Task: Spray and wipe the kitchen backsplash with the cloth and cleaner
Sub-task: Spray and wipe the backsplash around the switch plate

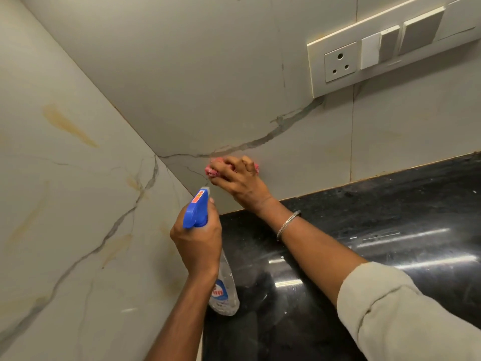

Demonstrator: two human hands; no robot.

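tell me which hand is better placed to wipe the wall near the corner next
Right: the right hand holds the cloth against the wall beside the corner, while the left hand grips the spray bottle.

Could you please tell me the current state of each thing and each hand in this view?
left hand: grips the spray bottle below its trigger head.
spray bottle: tilted, nozzle towards the wall corner.
right hand: holds the cloth against the backsplash.
cloth: pink, bunched up under the fingers.
backsplash: yellowish marks on the left wall.
socket: nothing plugged in.
countertop: black, glossy.
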